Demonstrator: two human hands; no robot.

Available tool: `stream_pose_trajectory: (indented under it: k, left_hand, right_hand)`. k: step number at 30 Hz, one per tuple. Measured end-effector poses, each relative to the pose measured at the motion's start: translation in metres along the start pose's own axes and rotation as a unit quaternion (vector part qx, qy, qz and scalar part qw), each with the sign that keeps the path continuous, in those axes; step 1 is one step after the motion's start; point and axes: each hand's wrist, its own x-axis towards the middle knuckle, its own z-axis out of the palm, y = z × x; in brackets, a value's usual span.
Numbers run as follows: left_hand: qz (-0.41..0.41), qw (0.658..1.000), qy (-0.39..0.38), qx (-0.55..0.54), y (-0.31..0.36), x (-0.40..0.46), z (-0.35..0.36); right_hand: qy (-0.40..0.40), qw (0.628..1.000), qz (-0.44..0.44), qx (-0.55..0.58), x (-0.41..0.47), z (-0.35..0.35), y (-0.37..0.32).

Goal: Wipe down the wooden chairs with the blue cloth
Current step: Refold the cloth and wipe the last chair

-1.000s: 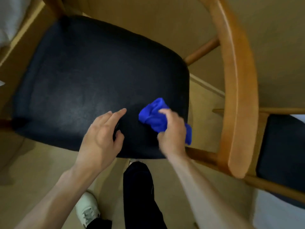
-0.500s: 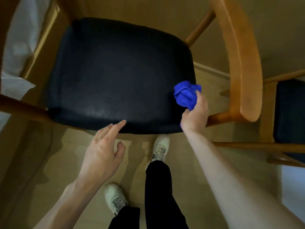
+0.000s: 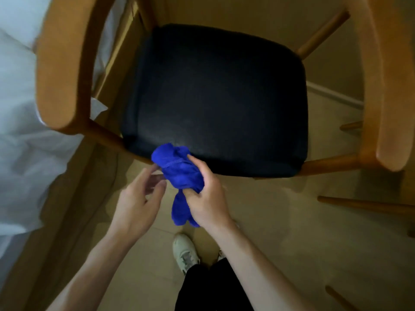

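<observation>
A wooden chair (image 3: 65, 70) with a black padded seat (image 3: 220, 102) fills the upper view, its two curved armrests to the left and right. The bunched blue cloth (image 3: 179, 173) hangs at the seat's front left corner. My right hand (image 3: 206, 198) is shut on the cloth, with a tail of it dangling below my fist. My left hand (image 3: 137, 203) is just left of the cloth, fingers apart, fingertips touching or nearly touching its edge.
White fabric (image 3: 20, 135) lies at the left beside the chair. Wooden rails of another chair (image 3: 368, 205) show at the right. Below are the tan floor, my white shoes (image 3: 185, 252) and dark trousers.
The view swung right so both armrests show. My right hand carried the cloth from the seat's front right corner to its front left corner. My left hand rose to meet the cloth.
</observation>
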Motion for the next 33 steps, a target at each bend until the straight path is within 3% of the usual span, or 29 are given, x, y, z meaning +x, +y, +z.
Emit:
stream_pose_trajectory:
  k: [2, 5, 12, 15, 24, 33]
  left_hand:
    - [0.011, 0.996, -0.035, -0.083, 0.035, -0.002, -0.007]
    - [0.054, 0.988, -0.075, -0.125, 0.101, -0.003, -0.023]
    - [0.226, 0.959, -0.059, -0.16, 0.311, -0.002, -0.113]
    - [0.294, 0.942, -0.05, -0.156, 0.41, -0.035, -0.163]
    - [0.421, 0.897, -0.034, -0.129, 0.601, -0.142, -0.262]
    - [0.568, 0.82, -0.018, -0.07, 0.744, -0.238, -0.305]
  right_hand:
    - [-0.001, 0.999, -0.007, 0.039, -0.016, -0.013, -0.022]
    - [-0.023, 0.996, -0.026, 0.082, -0.036, -0.042, -0.077]
    - [-0.023, 0.981, -0.188, 0.049, -0.047, -0.137, -0.282]
    - [-0.001, 0.962, -0.27, 0.04, -0.08, -0.171, -0.381]
    - [0.019, 0.909, -0.413, 0.052, -0.185, -0.24, -0.574]
    - [0.115, 0.831, -0.543, -0.031, -0.316, -0.328, -0.699]
